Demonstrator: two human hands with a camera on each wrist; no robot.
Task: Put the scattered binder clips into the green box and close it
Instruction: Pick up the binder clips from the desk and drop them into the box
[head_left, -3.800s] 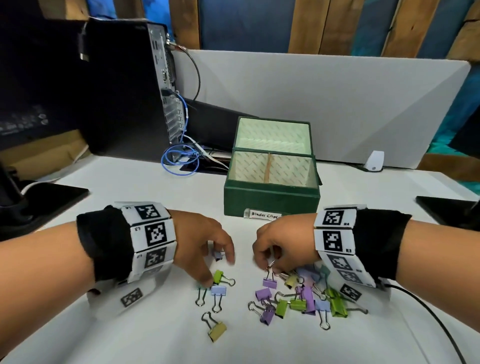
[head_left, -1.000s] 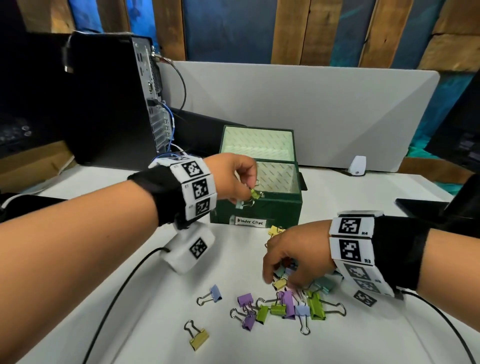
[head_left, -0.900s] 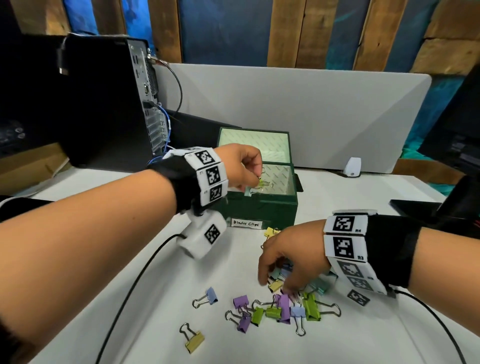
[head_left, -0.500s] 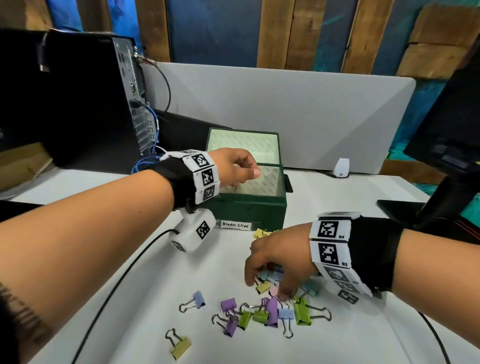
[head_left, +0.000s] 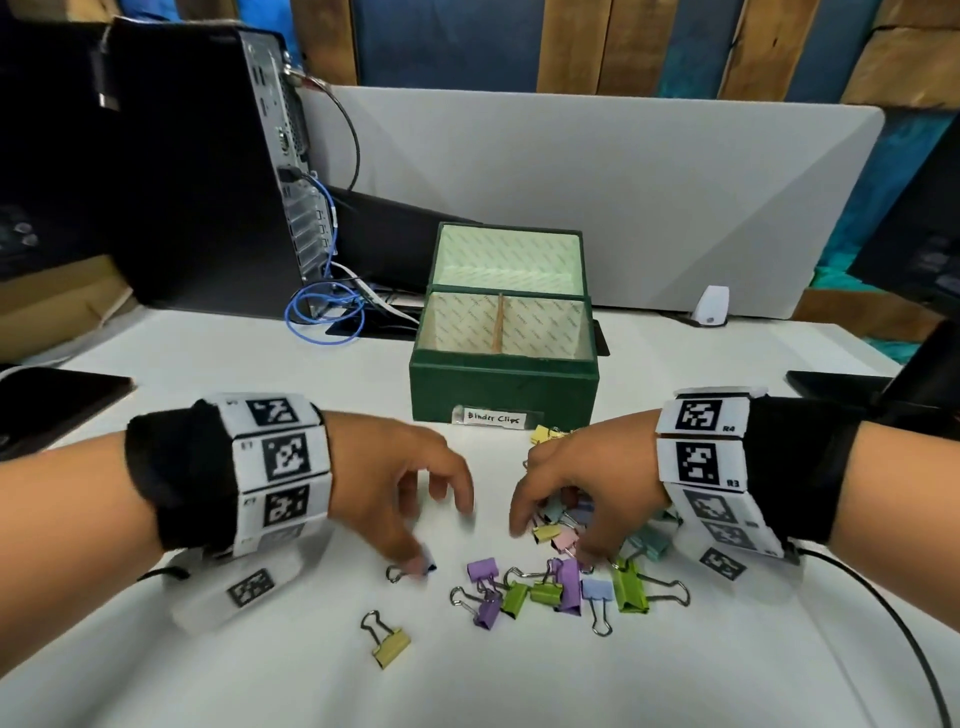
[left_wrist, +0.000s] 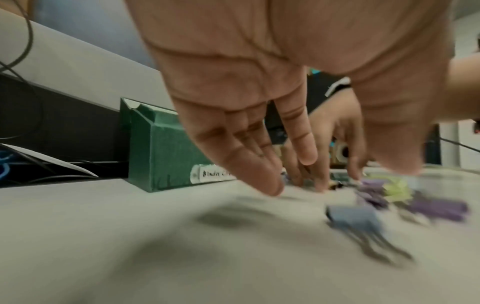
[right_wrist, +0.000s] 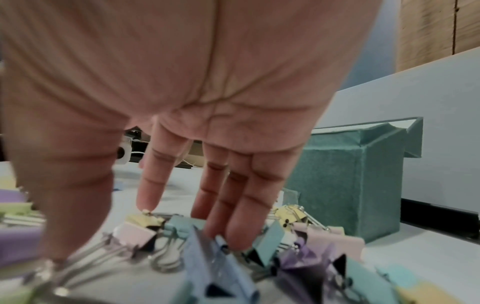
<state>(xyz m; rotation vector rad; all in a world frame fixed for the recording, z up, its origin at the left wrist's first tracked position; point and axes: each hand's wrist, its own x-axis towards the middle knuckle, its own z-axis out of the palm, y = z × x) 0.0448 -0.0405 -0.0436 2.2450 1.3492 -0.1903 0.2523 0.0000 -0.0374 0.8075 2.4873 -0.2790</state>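
The green box (head_left: 501, 384) stands open at mid-table, its lid leaning back, a "Binder Clips" label on its front; its floor is hidden from me. Coloured binder clips (head_left: 566, 587) lie heaped in front of it. My left hand (head_left: 436, 535) hovers over a lone blue clip (head_left: 423, 569), fingers spread downward and the thumb tip right at the clip, without gripping it (left_wrist: 355, 216). My right hand (head_left: 556, 540) reaches into the heap with nearly straight fingers (right_wrist: 233, 242) touching the clips. A yellow clip (head_left: 392, 647) lies apart near me. Another yellow one (head_left: 545, 434) lies by the label.
A black computer tower (head_left: 208, 171) with a blue cable (head_left: 322, 317) stands at the back left, before a grey partition (head_left: 623, 182). A small white device (head_left: 709, 306) sits at the back right. Flat black objects lie at the left (head_left: 57, 400) and right (head_left: 831, 379) edges.
My left hand, which held clips over the box a second ago, has come back down empty to the table by the blue clip. My right hand stayed on the heap.
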